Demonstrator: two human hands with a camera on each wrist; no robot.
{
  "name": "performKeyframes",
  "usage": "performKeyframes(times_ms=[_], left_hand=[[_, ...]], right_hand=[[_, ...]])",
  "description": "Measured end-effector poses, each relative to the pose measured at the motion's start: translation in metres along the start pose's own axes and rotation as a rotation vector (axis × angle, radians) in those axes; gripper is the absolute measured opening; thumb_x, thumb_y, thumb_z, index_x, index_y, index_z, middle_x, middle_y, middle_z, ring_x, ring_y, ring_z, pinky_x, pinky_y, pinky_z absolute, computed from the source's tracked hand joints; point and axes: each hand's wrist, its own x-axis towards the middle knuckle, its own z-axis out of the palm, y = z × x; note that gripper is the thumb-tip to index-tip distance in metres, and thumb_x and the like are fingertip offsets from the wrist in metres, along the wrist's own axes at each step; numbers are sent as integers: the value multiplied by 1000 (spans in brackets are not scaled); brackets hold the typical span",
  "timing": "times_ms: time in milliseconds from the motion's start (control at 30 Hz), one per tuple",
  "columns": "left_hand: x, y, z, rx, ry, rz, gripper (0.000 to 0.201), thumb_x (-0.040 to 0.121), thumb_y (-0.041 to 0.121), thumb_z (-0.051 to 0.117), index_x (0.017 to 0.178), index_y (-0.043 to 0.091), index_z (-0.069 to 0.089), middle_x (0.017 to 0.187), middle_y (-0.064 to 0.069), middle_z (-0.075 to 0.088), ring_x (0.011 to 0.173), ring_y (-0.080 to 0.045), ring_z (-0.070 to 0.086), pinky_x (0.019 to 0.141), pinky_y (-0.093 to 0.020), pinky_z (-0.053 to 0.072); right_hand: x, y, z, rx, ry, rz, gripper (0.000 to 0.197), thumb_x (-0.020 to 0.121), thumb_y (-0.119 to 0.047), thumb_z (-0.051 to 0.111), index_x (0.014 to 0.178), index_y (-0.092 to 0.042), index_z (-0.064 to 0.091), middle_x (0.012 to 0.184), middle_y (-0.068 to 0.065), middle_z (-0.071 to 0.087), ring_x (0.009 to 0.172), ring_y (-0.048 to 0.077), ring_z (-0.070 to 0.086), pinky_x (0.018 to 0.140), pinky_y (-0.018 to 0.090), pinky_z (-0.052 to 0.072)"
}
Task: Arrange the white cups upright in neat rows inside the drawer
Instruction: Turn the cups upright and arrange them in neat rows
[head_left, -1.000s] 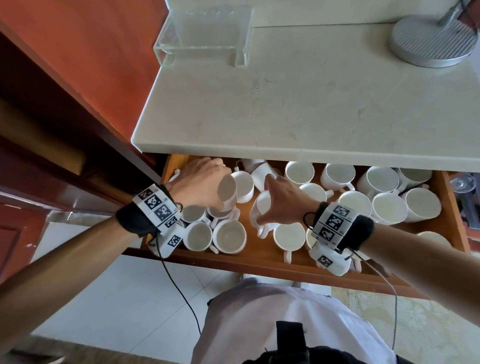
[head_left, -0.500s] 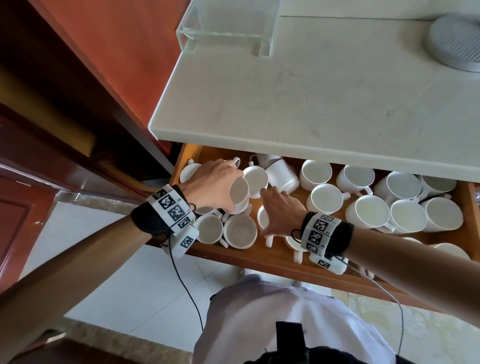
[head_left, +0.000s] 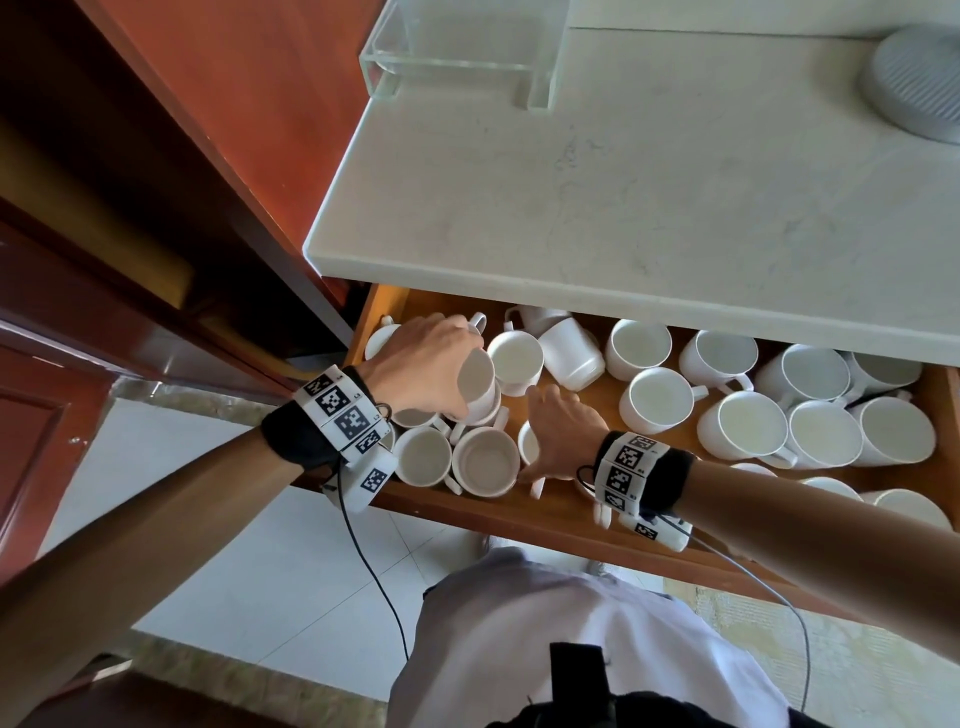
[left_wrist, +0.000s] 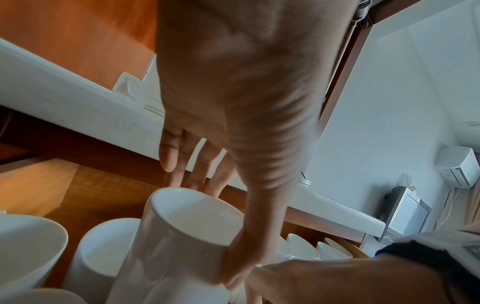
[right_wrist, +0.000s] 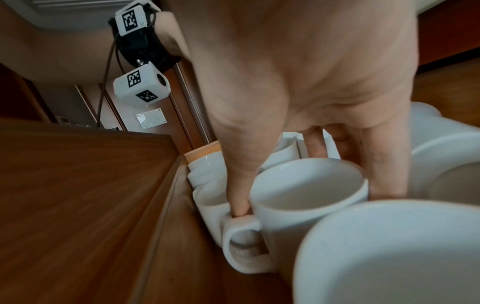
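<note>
The wooden drawer (head_left: 524, 512) stands open under the counter, full of white cups. My left hand (head_left: 457, 374) grips one white cup (head_left: 479, 382) (left_wrist: 192, 222) tilted above the left-end cups, thumb (left_wrist: 240, 259) on the near wall and fingers (left_wrist: 197, 176) behind it. My right hand (head_left: 550, 431) holds another white cup (head_left: 527, 448) (right_wrist: 309, 185) from above; it stands upright near the drawer's front wall, its handle (right_wrist: 244, 244) pointing at the front. One cup (head_left: 569, 353) lies on its side at the back. Cups to the right stand upright.
The pale stone countertop (head_left: 623, 208) overhangs the back of the drawer. A clear acrylic stand (head_left: 462, 57) and a grey round base (head_left: 917, 83) sit on it. A dark wooden cabinet (head_left: 156, 208) rises at the left. Wrist cables hang below both arms.
My right hand has brought its tilted cup down and toward the drawer front, and the cup now stands upright. My left hand keeps holding its tilted cup in about the same spot.
</note>
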Motion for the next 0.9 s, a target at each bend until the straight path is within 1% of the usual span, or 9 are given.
performKeyframes(times_ms=[100, 167, 267, 333, 433, 567, 667, 767, 900], left_hand=[[-1, -3, -1, -9, 6, -3, 72, 63, 49, 90, 124, 24, 60, 113, 8, 57, 100, -16, 55, 75, -28, 38], [-3, -5, -2, -12, 13, -8, 70, 64, 48, 90, 124, 24, 60, 106, 10, 51, 96, -15, 52, 74, -27, 36], [-5, -10, -4, -24, 24, -31, 70, 63, 52, 89, 121, 25, 60, 100, 11, 48, 94, -14, 50, 72, -29, 38], [-6, -14, -4, -18, 22, -43, 73, 59, 59, 88, 118, 24, 61, 101, 9, 52, 93, -16, 53, 72, -31, 44], [-10, -22, -3, -16, 20, -64, 74, 57, 64, 88, 112, 23, 61, 100, 8, 53, 90, -16, 54, 68, -30, 43], [-18, -33, -2, -11, 28, -80, 68, 60, 62, 85, 110, 22, 61, 102, 7, 55, 91, -15, 55, 65, -29, 43], [-24, -40, -1, -26, 32, -90, 65, 61, 59, 86, 110, 24, 61, 102, 8, 54, 88, -15, 55, 60, -27, 36], [-28, -47, 2, -30, 37, -111, 62, 59, 54, 86, 108, 25, 62, 101, 9, 53, 86, -14, 53, 57, -26, 34], [-32, -52, 4, -33, 43, -139, 65, 57, 52, 87, 111, 26, 64, 104, 9, 56, 90, -14, 55, 65, -29, 45]], right_hand=[[-2, 0, -3, -76, -15, -31, 112, 55, -74, 83, 135, -10, 36, 125, 10, 50, 109, 29, 57, 84, 40, 54], [-2, -4, -6, -202, 35, -107, 113, 56, -75, 81, 138, -11, 37, 128, 10, 50, 112, 29, 57, 88, 42, 53], [-1, -16, -12, -264, 75, -327, 102, 66, -65, 82, 143, -15, 39, 133, 8, 52, 115, 27, 56, 93, 42, 53], [1, -25, -15, -329, 36, -497, 94, 73, -57, 82, 148, -20, 39, 135, 5, 52, 113, 25, 55, 87, 39, 54], [6, -29, -14, -495, -31, -690, 93, 74, -52, 83, 152, -30, 37, 145, 1, 45, 116, 26, 51, 81, 38, 55], [12, -33, -11, -642, -67, -743, 101, 75, -50, 83, 157, -31, 27, 160, 2, 32, 130, 31, 44, 85, 40, 55], [14, -41, -6, -646, -55, -730, 106, 68, -46, 89, 153, -19, 31, 150, 5, 44, 125, 30, 48, 84, 43, 56], [17, -44, -3, -655, -34, -735, 111, 61, -49, 92, 149, -14, 34, 141, 7, 51, 121, 27, 49, 86, 42, 52], [13, -46, -5, -691, -49, -760, 111, 66, -40, 91, 153, -13, 27, 148, 16, 39, 133, 34, 41, 100, 44, 48]])
